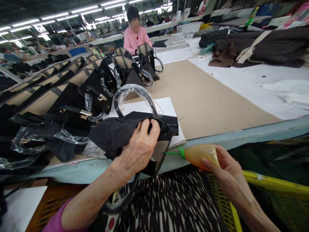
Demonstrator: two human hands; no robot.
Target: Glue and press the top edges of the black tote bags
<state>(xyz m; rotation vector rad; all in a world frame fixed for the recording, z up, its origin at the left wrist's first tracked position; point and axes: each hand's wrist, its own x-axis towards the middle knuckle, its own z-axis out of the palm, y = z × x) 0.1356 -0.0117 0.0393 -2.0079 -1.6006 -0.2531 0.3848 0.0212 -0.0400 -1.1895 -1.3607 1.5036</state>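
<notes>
My left hand (138, 148) presses down on a black fabric handbag (113, 133) that lies at the near edge of the table, fingers curled over its top fold. The bag's plastic-wrapped handle (135, 95) arches up behind my fingers. My right hand (223, 167) grips a soft yellow-orange glue bottle (198, 154) with a green nozzle (172, 153). The nozzle tip points left, close to the bag's lower right edge.
Several black-and-tan handbags (72, 96) lie in rows on the left. A white board (166, 108) sits under my bag, on a brown cardboard sheet (205, 96). A person in pink (135, 37) works at the far end. Dark fabric piles (260, 45) lie back right. A yellow crate (277, 190) stands by my right arm.
</notes>
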